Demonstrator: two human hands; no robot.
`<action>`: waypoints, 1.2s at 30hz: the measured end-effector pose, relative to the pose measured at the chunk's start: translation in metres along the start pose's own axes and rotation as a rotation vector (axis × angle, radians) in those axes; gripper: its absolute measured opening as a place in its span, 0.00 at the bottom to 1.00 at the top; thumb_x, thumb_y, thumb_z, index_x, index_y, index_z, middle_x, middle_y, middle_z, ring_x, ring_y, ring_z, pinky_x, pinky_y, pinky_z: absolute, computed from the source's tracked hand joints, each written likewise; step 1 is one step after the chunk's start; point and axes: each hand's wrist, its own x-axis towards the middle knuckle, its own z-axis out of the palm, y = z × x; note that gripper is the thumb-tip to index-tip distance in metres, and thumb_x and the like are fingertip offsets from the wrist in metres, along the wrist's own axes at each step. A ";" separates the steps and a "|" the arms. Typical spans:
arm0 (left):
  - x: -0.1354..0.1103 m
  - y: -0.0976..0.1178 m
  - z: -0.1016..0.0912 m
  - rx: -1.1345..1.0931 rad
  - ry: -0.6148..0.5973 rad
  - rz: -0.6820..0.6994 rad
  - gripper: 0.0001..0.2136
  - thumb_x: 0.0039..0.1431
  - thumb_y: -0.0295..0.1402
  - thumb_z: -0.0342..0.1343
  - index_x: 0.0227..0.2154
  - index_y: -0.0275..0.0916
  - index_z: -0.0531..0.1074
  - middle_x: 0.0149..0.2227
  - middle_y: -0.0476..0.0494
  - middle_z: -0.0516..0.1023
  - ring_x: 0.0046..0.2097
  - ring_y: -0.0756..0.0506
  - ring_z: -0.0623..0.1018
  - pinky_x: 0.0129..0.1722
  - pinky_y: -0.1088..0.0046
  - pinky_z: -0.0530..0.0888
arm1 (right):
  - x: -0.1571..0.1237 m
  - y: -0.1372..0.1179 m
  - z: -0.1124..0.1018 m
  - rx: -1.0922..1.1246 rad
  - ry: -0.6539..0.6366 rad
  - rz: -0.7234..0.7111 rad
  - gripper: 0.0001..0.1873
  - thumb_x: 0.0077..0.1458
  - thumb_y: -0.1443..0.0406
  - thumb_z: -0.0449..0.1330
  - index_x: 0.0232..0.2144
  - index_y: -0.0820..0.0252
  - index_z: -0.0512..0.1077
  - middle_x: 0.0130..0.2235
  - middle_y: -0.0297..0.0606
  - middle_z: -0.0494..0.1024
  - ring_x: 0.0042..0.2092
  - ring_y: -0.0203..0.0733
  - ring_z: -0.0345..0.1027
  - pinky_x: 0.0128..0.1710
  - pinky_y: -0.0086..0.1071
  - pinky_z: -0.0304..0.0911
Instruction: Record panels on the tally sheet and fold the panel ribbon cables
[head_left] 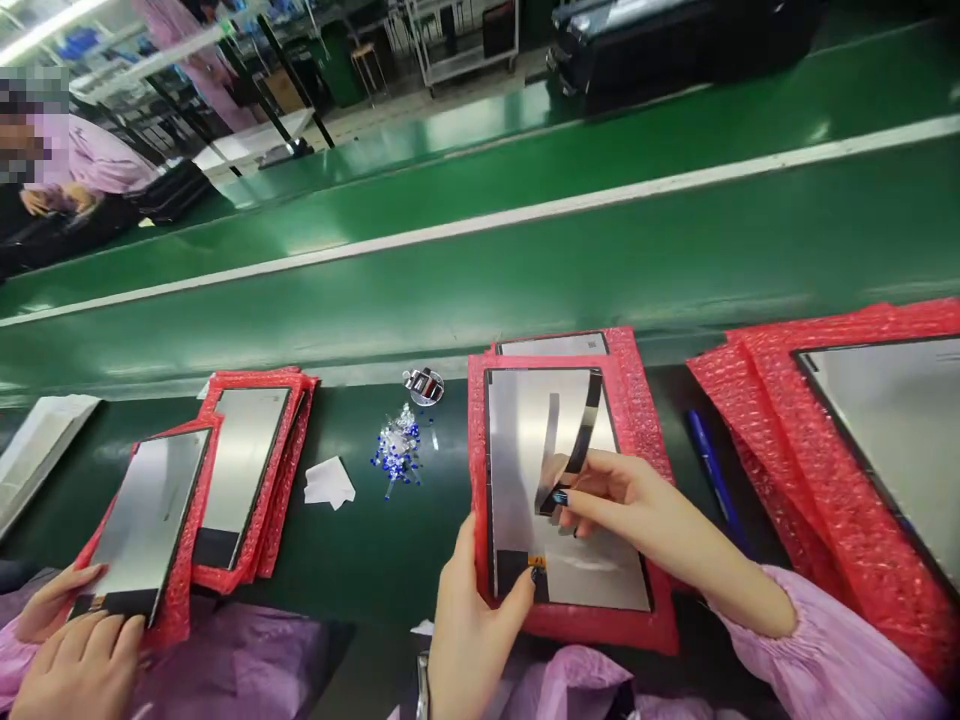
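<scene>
A silvery display panel [525,440] lies on a red bubble-wrap sheet [480,470] in front of me. My left hand [472,620] rests at its near left corner, thumb pressing the black strip by a small orange tab [537,562]. My right hand [622,500] is closed in a pinch on a thin black strip [585,430] that curves up over the panel; its reflection shows in the surface. A second panel [555,344] peeks out behind.
Another person's hands [67,640] at lower left hold a panel [146,520] on red wrap, next to a stack [247,470]. Blue-and-clear bits [397,450], a tape roll [424,385], white scrap [328,482], blue pen [712,470], large panel [892,440] right. Green conveyor [525,260] behind.
</scene>
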 end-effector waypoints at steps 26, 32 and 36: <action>-0.020 -0.043 0.015 0.502 0.264 0.722 0.14 0.56 0.18 0.57 0.44 0.35 0.76 0.52 0.39 0.69 0.60 0.37 0.68 0.59 0.57 0.70 | 0.007 0.018 0.011 -0.371 -0.122 -0.063 0.06 0.58 0.69 0.59 0.33 0.52 0.73 0.31 0.21 0.77 0.28 0.27 0.72 0.26 0.17 0.67; -0.020 -0.044 0.016 0.482 0.259 0.732 0.14 0.56 0.17 0.57 0.44 0.36 0.76 0.52 0.39 0.70 0.59 0.37 0.69 0.58 0.56 0.71 | 0.007 0.017 0.012 -0.391 -0.122 -0.073 0.06 0.59 0.69 0.58 0.32 0.53 0.71 0.33 0.22 0.77 0.29 0.27 0.72 0.26 0.18 0.66; -0.020 -0.045 0.015 0.481 0.257 0.739 0.13 0.56 0.18 0.57 0.43 0.35 0.76 0.51 0.39 0.70 0.59 0.37 0.69 0.58 0.56 0.71 | 0.006 0.014 0.011 -0.381 -0.121 -0.091 0.06 0.59 0.68 0.57 0.31 0.53 0.71 0.34 0.23 0.78 0.29 0.27 0.72 0.26 0.17 0.67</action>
